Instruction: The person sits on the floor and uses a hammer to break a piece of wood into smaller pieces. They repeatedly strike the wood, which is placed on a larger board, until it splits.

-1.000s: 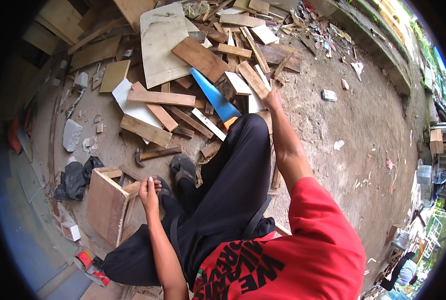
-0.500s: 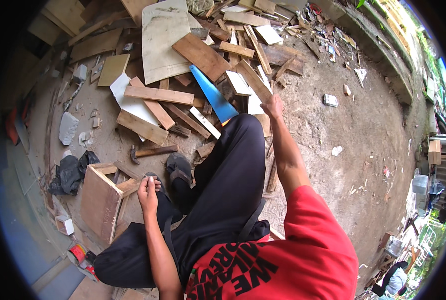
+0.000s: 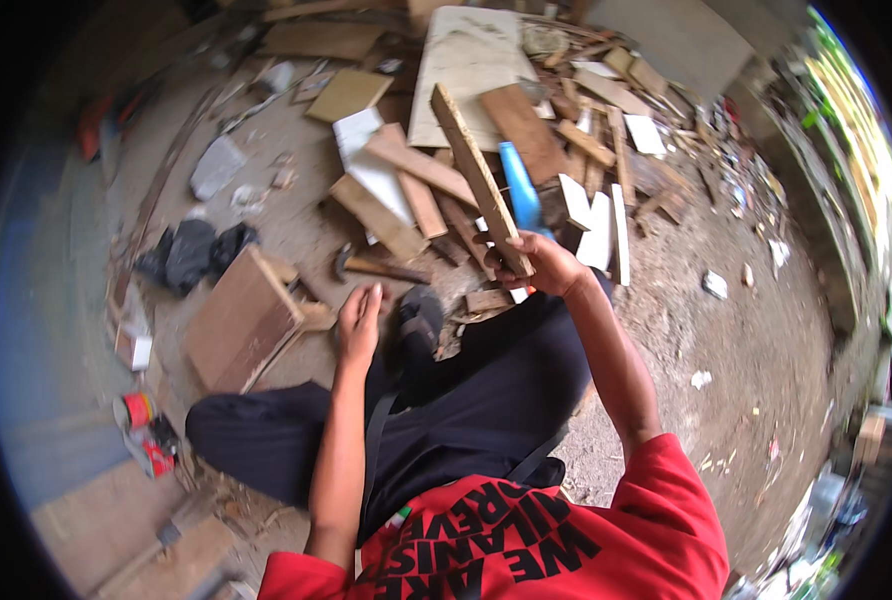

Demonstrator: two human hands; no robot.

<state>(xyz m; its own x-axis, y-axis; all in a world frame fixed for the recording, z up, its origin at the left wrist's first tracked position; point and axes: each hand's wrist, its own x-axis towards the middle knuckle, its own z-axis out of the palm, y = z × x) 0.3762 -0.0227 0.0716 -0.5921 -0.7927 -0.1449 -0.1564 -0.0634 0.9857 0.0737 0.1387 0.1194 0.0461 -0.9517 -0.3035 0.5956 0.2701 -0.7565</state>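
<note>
My right hand (image 3: 544,264) grips a narrow wooden board (image 3: 474,172) by its near end. The board is tilted up over the scrap pile, its narrow edge towards me. My left hand (image 3: 358,322) hovers above my legs with fingertips pressed together; anything between them is too small to make out. Just beyond it a claw hammer (image 3: 386,268) lies on the ground. To its left stands a box-like wooden frame (image 3: 246,318) with a flat panel on one side. A handsaw with a blue blade (image 3: 522,185) rests among the scraps, partly behind the board and hand.
Loose wood offcuts (image 3: 378,218) and a large pale sheet (image 3: 461,60) cover the ground ahead. A black plastic bag (image 3: 188,258) and a stone block (image 3: 218,168) lie left. Red cans (image 3: 138,410) stand near my left knee. Dirt ground (image 3: 711,340) with litter stretches right, bounded by a low ledge.
My right hand has drawn the board out of the pile and brought it up in front of me. My left hand has shifted slightly away from the wooden frame. The view has swung left.
</note>
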